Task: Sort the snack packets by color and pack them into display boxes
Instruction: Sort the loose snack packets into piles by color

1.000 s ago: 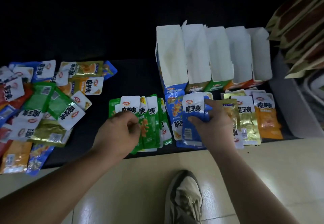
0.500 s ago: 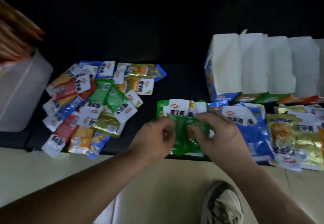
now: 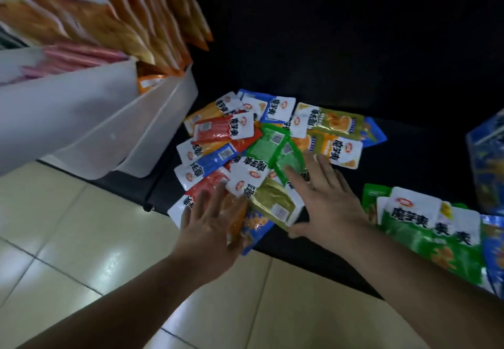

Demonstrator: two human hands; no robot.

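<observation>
The shiny green foil snack packet (image 3: 291, 157) lies on the black surface (image 3: 409, 163), long axis roughly 11 to 5. My right hand (image 3: 324, 201), spread flat and gripping nothing, touches it from 5 o'clock. My left hand (image 3: 210, 226), equally flat, sits farther off, at 7.

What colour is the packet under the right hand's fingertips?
The packet is green. The head view shows it best, just under the right hand.

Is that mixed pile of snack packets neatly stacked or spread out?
Spread out: in the pile, red, blue, green and orange packets overlap at odd angles, the left hand and right hand over them.
</observation>
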